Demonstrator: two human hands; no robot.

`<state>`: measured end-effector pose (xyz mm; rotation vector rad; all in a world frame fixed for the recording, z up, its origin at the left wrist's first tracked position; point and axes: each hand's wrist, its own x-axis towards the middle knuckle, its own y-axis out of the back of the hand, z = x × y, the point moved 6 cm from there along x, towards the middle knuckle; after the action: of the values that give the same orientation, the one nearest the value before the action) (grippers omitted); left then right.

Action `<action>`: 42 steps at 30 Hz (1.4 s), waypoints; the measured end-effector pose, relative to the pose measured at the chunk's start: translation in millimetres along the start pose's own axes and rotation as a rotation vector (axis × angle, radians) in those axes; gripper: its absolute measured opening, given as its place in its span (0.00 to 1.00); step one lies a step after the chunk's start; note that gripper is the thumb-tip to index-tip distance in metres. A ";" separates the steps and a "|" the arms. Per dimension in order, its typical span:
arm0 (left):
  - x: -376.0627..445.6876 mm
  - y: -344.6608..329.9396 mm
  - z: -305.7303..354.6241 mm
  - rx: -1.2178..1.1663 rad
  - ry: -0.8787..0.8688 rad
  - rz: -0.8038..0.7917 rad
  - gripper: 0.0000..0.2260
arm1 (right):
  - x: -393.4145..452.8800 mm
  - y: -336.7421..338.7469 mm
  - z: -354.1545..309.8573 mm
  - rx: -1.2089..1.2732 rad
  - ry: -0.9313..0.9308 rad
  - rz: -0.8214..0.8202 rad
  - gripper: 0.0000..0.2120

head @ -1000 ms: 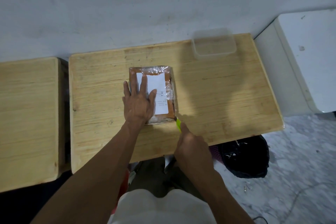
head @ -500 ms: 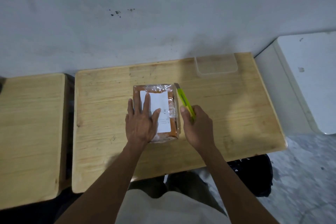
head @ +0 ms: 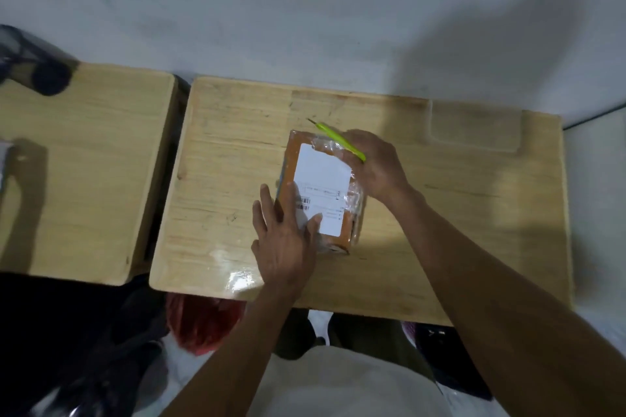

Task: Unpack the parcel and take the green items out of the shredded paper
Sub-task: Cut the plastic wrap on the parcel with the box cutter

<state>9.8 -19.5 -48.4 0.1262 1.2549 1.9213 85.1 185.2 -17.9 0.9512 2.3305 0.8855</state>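
While the flat left hand (head: pixel 288 244) steadies the taped orange cardboard parcel (head: pixel 321 186), the right hand (head: pixel 379 166) gripping the yellow-green cutter (head: pixel 340 139) has moved to its far edge; still sealed.

Bare tabletop (head: pixel 457 230) right of the parcel (head: pixel 321 186) and along its left (head: pixel 220 162). Blocking the far right corner: a clear tub (head: pixel 474 127). Hemming the parcel's far edge: the right hand (head: pixel 376 162) with cutter (head: pixel 338 138); near-left corner under the left hand (head: pixel 288 240).

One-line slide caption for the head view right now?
Left hand presses the taped parcel flat on the wooden table while the right hand holds a green cutter at its far edge.
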 end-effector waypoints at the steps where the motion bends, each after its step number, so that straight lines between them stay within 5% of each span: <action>1: -5.5 -1.5 0.4 -0.070 0.047 0.021 0.33 | 2.0 0.1 2.5 0.039 -0.018 -0.010 0.17; 4: -16.2 -8.8 6.8 -0.263 0.087 0.095 0.30 | 0.4 -1.0 9.4 0.133 -0.057 -0.004 0.16; 8: -4.8 -7.0 15.8 -0.240 0.059 0.110 0.31 | -13.4 7.2 12.9 0.164 -0.039 0.100 0.15; 19: 77.5 20.9 2.1 0.288 -0.436 -0.014 0.31 | -109.2 -16.8 23.2 0.342 -0.377 0.318 0.13; 30: 64.7 27.5 12.5 0.416 -0.326 -0.123 0.31 | -135.8 -24.1 -0.6 0.369 -0.532 0.459 0.12; 42: 64.1 26.3 6.9 0.409 -0.379 -0.037 0.30 | -118.5 -7.4 -27.5 0.077 -0.445 0.307 0.24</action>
<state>-44.3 24.2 -45.2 0.6414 1.3533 1.4957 141.8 82.9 16.2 1.4046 1.8798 0.6158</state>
